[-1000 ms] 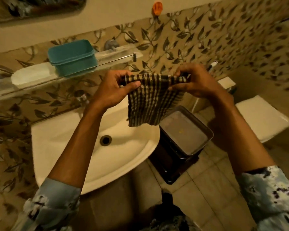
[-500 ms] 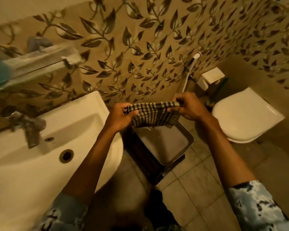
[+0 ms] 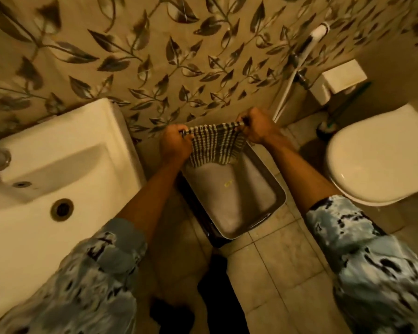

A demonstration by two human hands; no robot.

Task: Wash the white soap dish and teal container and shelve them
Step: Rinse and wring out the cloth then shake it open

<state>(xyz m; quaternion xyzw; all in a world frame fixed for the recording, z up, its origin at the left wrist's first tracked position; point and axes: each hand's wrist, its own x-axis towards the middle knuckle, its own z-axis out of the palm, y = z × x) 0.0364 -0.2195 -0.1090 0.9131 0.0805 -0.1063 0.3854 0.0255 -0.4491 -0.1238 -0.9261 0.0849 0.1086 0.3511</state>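
Note:
A dark checked cloth (image 3: 215,147) is stretched between my two hands, low over the far end of a grey metal tray (image 3: 234,196). My left hand (image 3: 175,144) pinches its left top corner. My right hand (image 3: 255,128) pinches its right top corner. The cloth hangs down onto the tray's far edge. The white soap dish, the teal container and the shelf are out of view.
The white washbasin (image 3: 65,165) with its drain (image 3: 62,209) fills the left side. A white toilet (image 3: 381,160) with its lid down stands at the right. A hand-spray hose (image 3: 292,78) and a white wall box (image 3: 340,78) hang on the leaf-patterned wall. The tray rests on a dark stand on the tiled floor.
My view has swung down and to the right, so the shelf with the teal container has left the picture. Both hands have lowered the cloth from above the basin to the tray.

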